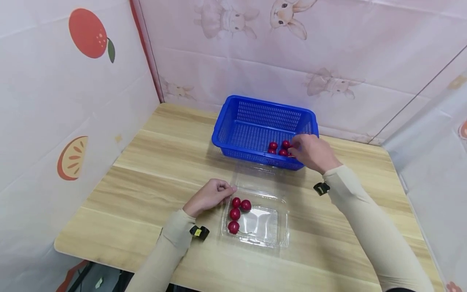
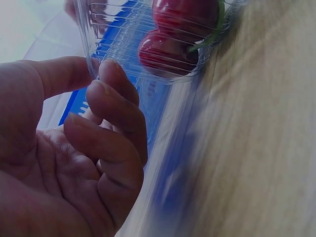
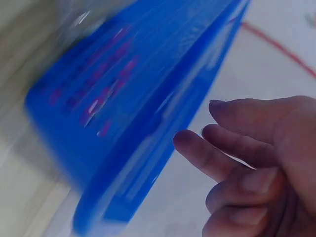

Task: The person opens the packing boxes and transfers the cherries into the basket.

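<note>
My left hand [image 1: 211,196] pinches the rim of a clear plastic clamshell box [image 1: 284,227] at its far left corner. In the left wrist view, the thumb and fingertips [image 2: 109,69] meet on that thin rim. Inside the box, several red cherries [image 1: 235,214] sit along the left side; a green stem shows on one [image 2: 168,53]. My right hand [image 1: 313,152] is over the near right corner of the blue basket [image 1: 237,147], beside several cherries [image 1: 273,145] there. From the right wrist, its thumb and forefinger are apart, with nothing visible between them.
The clear lid [image 1: 255,178] of the box lies unfolded toward the basket. A wooden table [image 1: 153,194] carries everything. Printed cloth walls [image 1: 248,61] rise behind the basket and on both sides.
</note>
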A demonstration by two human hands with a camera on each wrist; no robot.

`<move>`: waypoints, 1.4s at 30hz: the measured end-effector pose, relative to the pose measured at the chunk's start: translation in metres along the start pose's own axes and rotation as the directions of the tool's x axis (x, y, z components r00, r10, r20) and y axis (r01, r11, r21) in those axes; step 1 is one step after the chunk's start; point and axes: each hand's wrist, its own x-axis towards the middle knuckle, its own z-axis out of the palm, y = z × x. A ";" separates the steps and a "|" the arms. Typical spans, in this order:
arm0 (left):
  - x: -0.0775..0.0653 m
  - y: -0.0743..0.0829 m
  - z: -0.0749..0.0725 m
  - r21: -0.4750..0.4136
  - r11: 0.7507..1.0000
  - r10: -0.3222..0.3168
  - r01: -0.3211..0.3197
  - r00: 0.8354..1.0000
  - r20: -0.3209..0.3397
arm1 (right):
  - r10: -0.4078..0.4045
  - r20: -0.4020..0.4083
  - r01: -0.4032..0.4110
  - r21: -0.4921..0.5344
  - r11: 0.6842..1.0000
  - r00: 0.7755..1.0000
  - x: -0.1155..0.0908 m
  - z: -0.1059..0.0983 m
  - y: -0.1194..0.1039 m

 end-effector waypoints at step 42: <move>0.000 0.001 -0.001 0.038 0.999 0.020 -0.020 1.000 0.002 | -0.356 0.260 0.370 -0.004 0.929 0.898 -0.066 0.095 -0.104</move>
